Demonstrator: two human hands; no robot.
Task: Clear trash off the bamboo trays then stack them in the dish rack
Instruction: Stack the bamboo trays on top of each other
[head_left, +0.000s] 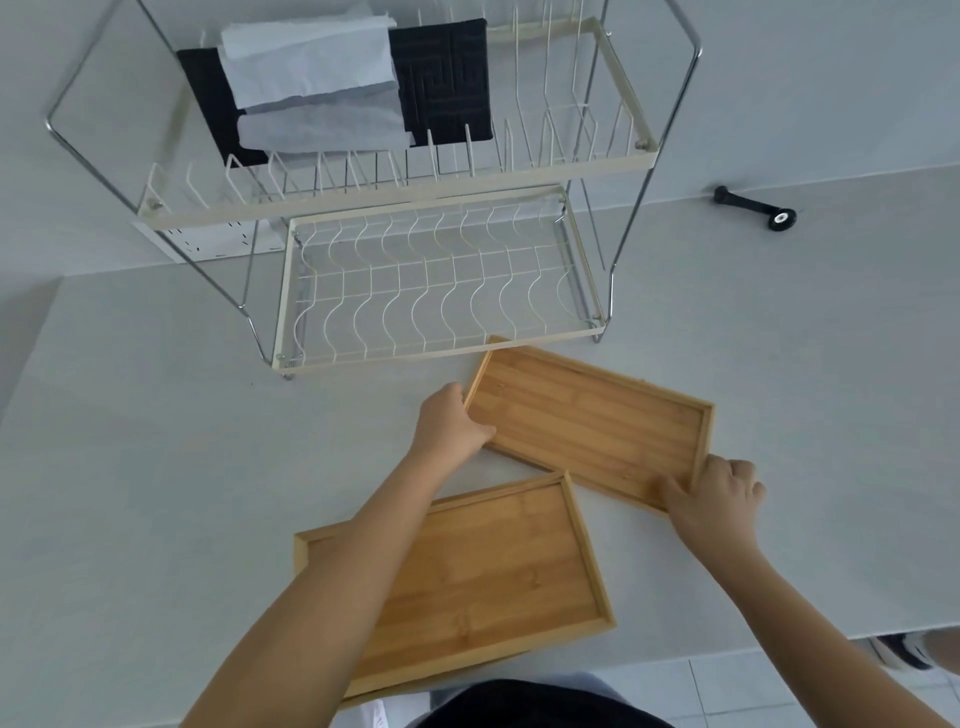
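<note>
Nearest me, the near bamboo tray (483, 582) is lying bare on the pale table (156, 467), partly under my left forearm. My left hand (452, 423) and right hand (719, 491) are gripping opposite ends of the far bamboo tray (592, 418), smooth, rimmed, rectangular. I judge stacking is starting: lifting it into the wire dish rack (431, 291) just beyond.

Left hand (451, 422) and right hand (719, 488) grip far bamboo tray (592, 418) (opposite ends).
</note>
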